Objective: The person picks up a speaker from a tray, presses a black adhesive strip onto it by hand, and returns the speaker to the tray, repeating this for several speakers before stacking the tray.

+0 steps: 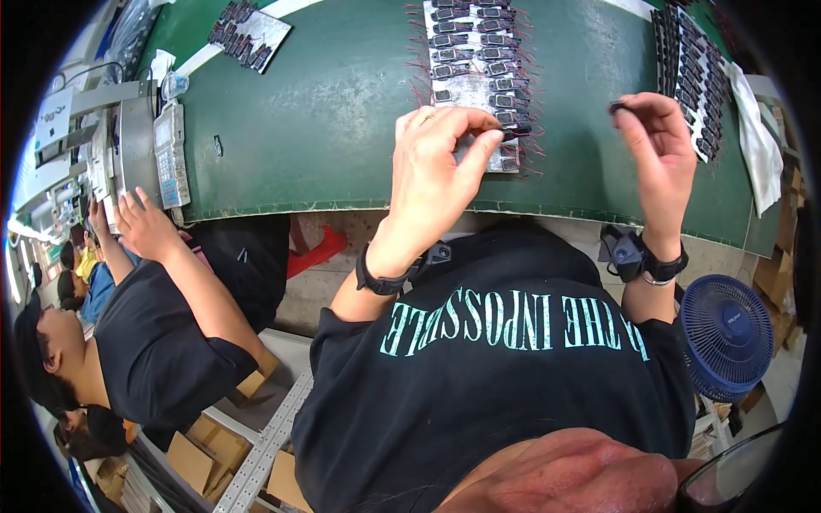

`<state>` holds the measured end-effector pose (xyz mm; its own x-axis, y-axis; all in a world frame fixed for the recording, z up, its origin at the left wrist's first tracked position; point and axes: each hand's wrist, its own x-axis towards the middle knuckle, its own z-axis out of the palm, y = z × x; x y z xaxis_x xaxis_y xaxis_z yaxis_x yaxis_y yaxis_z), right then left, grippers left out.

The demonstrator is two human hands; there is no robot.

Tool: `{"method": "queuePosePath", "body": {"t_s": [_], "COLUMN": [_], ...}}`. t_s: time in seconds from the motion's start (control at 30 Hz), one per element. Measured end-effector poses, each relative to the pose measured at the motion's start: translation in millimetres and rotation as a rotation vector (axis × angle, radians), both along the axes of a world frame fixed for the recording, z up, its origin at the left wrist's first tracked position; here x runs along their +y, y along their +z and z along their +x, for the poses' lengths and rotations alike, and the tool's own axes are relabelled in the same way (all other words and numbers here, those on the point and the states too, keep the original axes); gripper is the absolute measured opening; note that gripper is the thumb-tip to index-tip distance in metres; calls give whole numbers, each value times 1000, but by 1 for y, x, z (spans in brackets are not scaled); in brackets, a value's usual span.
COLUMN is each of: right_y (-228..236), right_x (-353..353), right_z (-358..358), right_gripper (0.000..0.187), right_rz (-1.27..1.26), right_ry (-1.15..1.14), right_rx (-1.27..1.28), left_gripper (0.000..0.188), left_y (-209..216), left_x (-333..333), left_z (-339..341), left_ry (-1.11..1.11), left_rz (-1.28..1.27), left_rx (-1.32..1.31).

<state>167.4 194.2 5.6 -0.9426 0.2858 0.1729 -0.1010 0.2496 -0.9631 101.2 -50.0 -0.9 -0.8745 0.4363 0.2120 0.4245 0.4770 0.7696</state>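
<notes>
My left hand (438,162) is over the lower end of a long pale board (464,90). Its thumb and forefinger close on a small black part (513,133) at the board's right column. Two columns of small black rectangular parts (499,55) with thin red and dark wires lie along this board. Held up to the right, above the green table, my right hand (660,150) pinches another small black piece (617,108) between thumb and forefinger. That piece's far side is hidden by the fingers. Each wrist wears a black strap with a small device.
Another loaded board (697,85) and a white cloth (757,137) lie at the right. At the far left are a smaller board (256,36), a loose dark part (218,145) and a machine with a keypad (171,158), where a co-worker's hands rest. A blue fan (727,338) stands at lower right.
</notes>
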Motion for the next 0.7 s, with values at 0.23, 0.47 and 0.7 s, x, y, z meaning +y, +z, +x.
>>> {"method": "queuePosePath", "body": {"t_s": [0.23, 0.47, 0.7], "right_y": [-30, -34, -30], "right_x": [17, 8, 43], "right_z": [2, -6, -10], "right_gripper": [21, 24, 21], "right_rz": [-178, -226, -391], "right_ry": [-86, -35, 108], "right_rx": [-10, -52, -94], "left_gripper": [8, 10, 7], "left_y": [-14, -16, 0], "left_x": [8, 8, -18], "left_z": [-1, -5, -17], "left_ry": [-26, -15, 21], "left_rz": [-72, -125, -11], "left_rx": [148, 267, 453]}}
